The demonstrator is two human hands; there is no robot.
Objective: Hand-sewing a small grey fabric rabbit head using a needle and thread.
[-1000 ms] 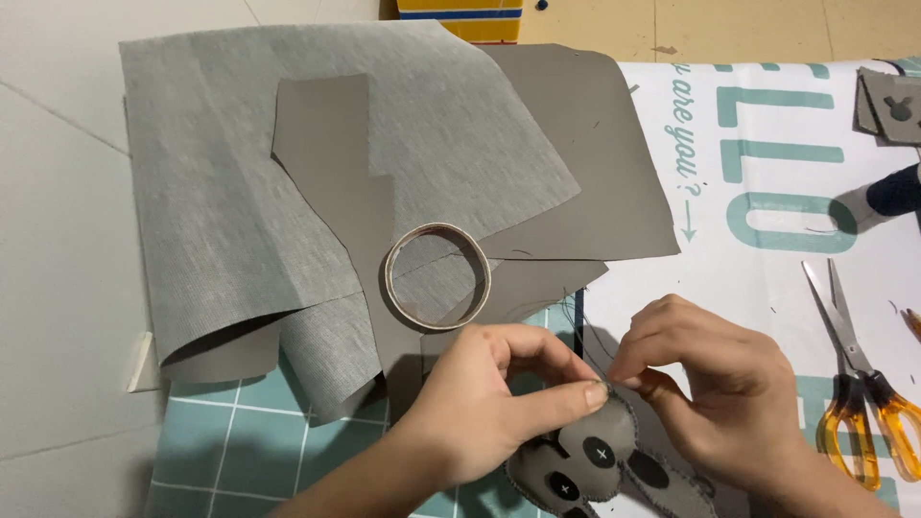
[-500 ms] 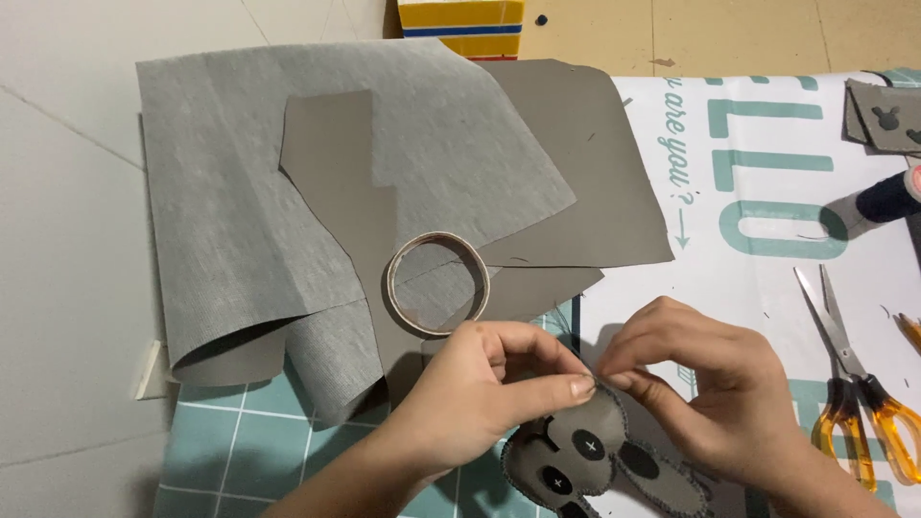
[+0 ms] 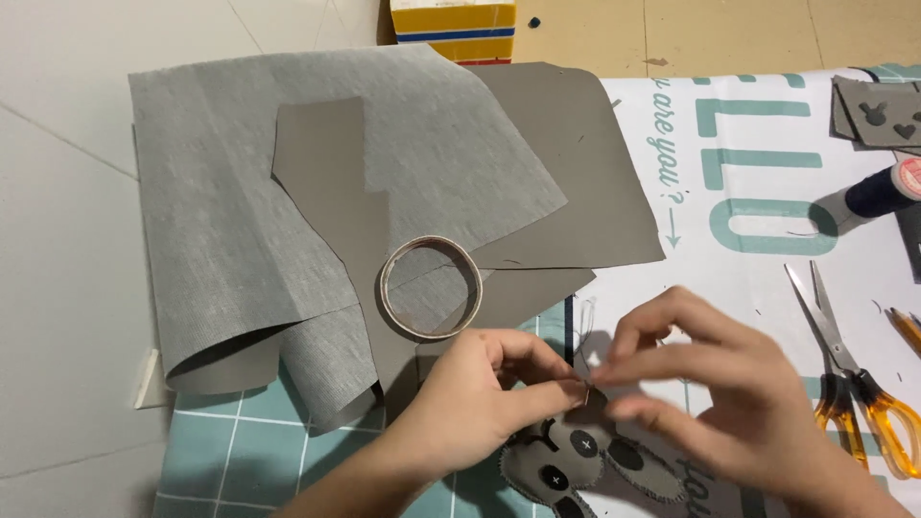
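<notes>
Both hands are sitting slightly higher than half a second ago, the right hand now lifting its fingers off the stitched felt animal piece, which is lying a little more exposed at the bottom edge. The two hands are meeting fingertip to fingertip just above that piece. The left hand is pinching its upper edge between thumb and forefinger; the right hand is pinching something too thin to make out, right beside the left fingertips.

One felt animal piece is showing, grey with dark patches and two black buttons, its long axis running diagonally from the pinched top down toward the lower right, partly covered by both hands. It is lying on the teal cutting mat, of which there is one.

Just above the left hand, one tape roll is lying flat on the grey sheets. One large heathered grey fabric sheet is curling at its lower edge, and several smooth taupe felt sheets are overlapping beneath and beside it. To the right, one pair of orange-handled scissors is resting on the white printed poster, blades pointing up and left. One dark thread spool is lying further up, and one yellow box is standing at the top edge.
</notes>
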